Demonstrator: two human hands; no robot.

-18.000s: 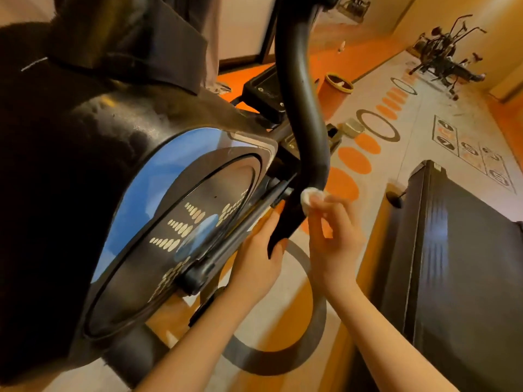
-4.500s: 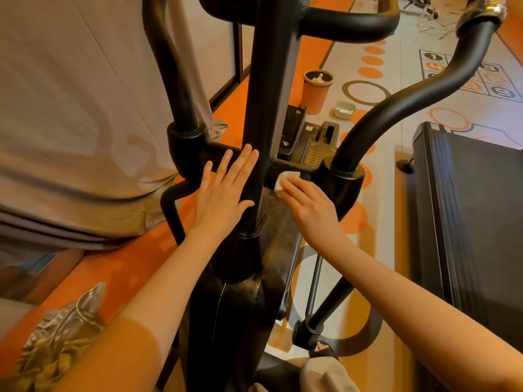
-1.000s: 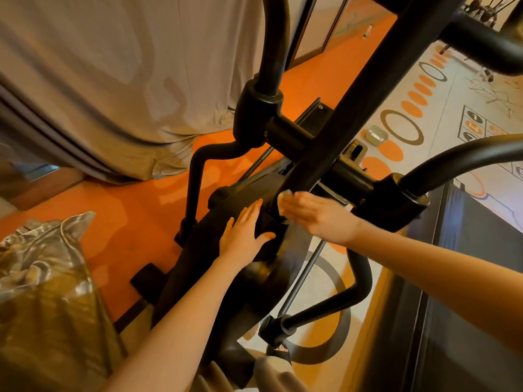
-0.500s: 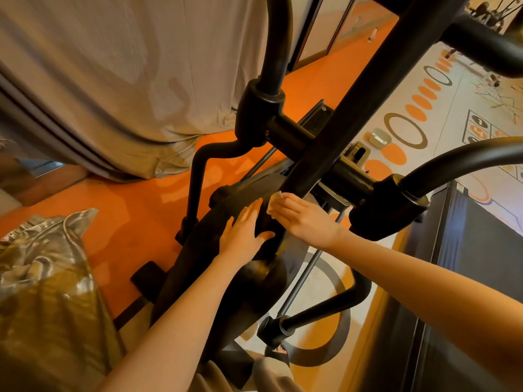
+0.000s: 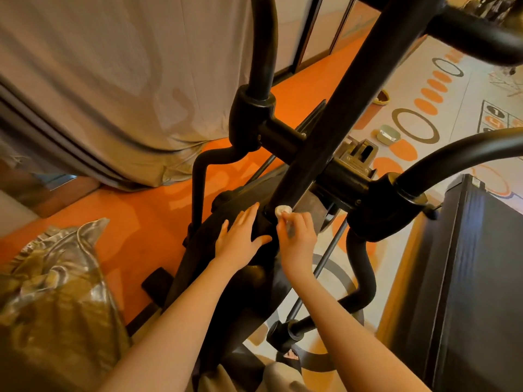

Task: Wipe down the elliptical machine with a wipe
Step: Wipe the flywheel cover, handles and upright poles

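The black elliptical machine [image 5: 334, 120] fills the middle of the view, its central post slanting from upper right down to the flywheel housing [image 5: 232, 281]. My right hand [image 5: 297, 236] pinches a small balled white wipe [image 5: 283, 210] and presses it against the base of the post. Beside it, my left hand [image 5: 239, 239] rests flat on the housing with straight, spread fingers. Curved handle arms rise at the left [image 5: 263, 43] and right [image 5: 452, 157].
A grey curtain [image 5: 113, 80] hangs at the left above the orange floor [image 5: 141, 216]. A shiny gold fabric heap [image 5: 53, 301] lies at lower left. A black treadmill [image 5: 467, 278] stands close on the right. A small tin [image 5: 389, 134] sits on the patterned floor beyond.
My right hand has drawn back toward me and now pinches the wipe at the foot of the post instead of lying stretched across it. My left hand has stayed on the housing.
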